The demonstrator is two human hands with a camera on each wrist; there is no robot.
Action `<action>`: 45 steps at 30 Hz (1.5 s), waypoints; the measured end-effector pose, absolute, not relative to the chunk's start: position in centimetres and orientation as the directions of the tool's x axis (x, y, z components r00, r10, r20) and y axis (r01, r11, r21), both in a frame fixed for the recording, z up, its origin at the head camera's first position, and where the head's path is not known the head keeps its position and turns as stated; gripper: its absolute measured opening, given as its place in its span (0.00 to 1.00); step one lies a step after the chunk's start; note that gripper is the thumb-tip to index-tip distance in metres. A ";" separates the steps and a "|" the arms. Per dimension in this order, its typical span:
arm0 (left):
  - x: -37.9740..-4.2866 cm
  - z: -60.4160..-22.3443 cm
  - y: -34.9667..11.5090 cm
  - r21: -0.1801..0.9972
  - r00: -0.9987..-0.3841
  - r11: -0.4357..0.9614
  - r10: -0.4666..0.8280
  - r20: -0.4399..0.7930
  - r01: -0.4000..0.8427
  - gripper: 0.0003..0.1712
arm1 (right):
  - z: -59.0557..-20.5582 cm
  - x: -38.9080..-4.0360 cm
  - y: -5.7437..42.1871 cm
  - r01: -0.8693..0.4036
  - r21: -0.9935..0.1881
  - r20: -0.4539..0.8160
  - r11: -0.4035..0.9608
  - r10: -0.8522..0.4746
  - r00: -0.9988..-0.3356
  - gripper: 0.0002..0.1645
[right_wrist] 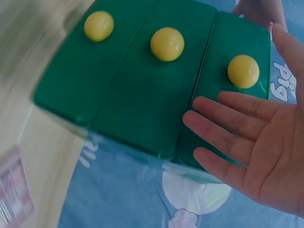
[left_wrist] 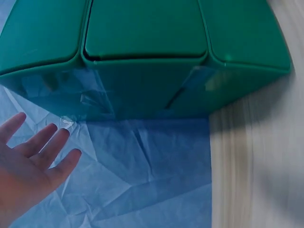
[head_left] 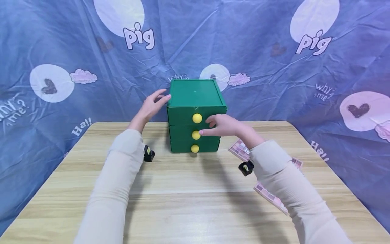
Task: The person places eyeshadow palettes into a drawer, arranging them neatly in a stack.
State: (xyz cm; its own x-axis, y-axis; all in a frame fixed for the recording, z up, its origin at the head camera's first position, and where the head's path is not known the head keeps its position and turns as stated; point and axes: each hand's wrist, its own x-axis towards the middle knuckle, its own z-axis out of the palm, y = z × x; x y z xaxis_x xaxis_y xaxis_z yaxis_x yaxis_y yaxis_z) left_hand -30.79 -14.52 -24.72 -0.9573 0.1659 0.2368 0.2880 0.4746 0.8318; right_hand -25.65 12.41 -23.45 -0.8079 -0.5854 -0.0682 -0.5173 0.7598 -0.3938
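A green three-drawer box [head_left: 195, 95] stands at the back of the table, each drawer front bearing a round yellow knob [head_left: 197, 118]. My left hand [head_left: 153, 104] is at the box's left side, near its top edge, fingers spread and holding nothing. In the left wrist view that hand [left_wrist: 35, 166] shows relaxed fingers beside the green side wall. In front of the drawers is my right hand [head_left: 223, 125], its fingers loosely extended close to the upper and middle knobs. The right wrist view shows the right hand [right_wrist: 256, 137] with an open palm and nothing gripped, overlapping the top drawer front [right_wrist: 209, 90].
Pink makeup-palette-like flat boxes [head_left: 239, 150] lie on the wooden table [head_left: 170, 217] at the right, partly hidden by my right sleeve [head_left: 271, 159]. A blue printed cloth [head_left: 189, 37] hangs behind the table. Small black wrist cameras [head_left: 148, 154] sit by each forearm.
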 end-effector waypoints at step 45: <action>-33.4 -27.5 -12.9 0.986 -0.985 -0.137 0.127 0.117 0.100 0.30 | -29.4 -24.9 6.7 0.084 -0.986 -0.089 -0.145 0.030 -0.996 0.21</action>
